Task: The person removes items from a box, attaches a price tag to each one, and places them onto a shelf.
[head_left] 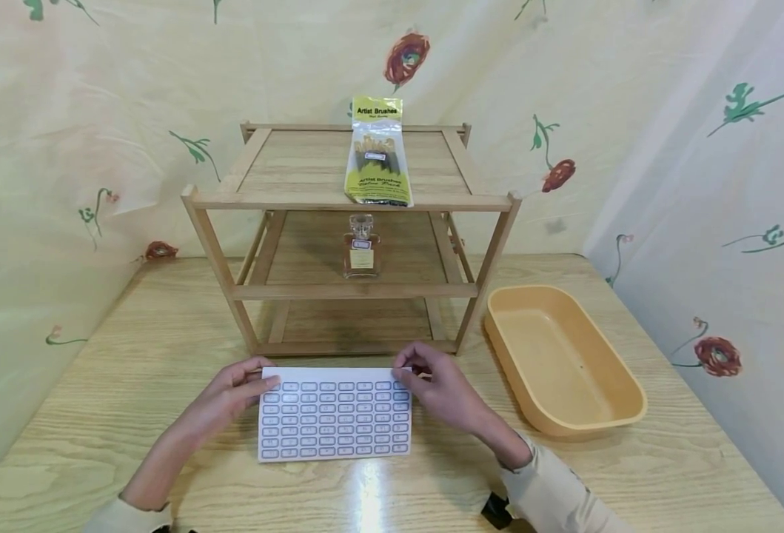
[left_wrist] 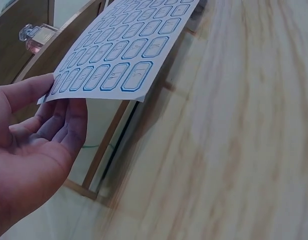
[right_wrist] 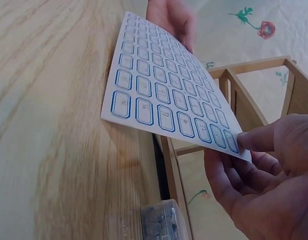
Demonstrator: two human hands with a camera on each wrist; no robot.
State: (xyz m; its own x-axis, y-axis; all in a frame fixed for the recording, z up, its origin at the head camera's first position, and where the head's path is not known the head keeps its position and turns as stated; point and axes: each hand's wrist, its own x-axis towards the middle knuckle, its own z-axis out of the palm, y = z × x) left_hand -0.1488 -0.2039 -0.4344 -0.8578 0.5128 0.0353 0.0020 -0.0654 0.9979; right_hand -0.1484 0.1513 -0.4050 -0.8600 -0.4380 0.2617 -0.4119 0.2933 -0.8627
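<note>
Both hands hold a white sheet of blue-bordered label stickers point(head_left: 334, 414), tilted above the table in front of the shelf. My left hand point(head_left: 232, 392) pinches its upper left corner, thumb on top and fingers beneath, as the left wrist view also shows. At the upper right corner, my right hand point(head_left: 441, 389) pinches the sheet between thumb and fingers. Small marks, too fine to read, stand inside the labels. A perfume bottle point(head_left: 361, 255) on the middle shelf bears a similar small label, as does the pack of artist brushes point(head_left: 378, 178) on the top shelf.
A three-level wooden shelf point(head_left: 354, 291) stands behind the hands. To its right sits a yellow plastic basin point(head_left: 565, 355) on the wooden table point(head_left: 132, 333). The right wrist view catches a clear box of round things point(right_wrist: 164, 222). Flowered cloth point(head_left: 298, 66) surrounds the table.
</note>
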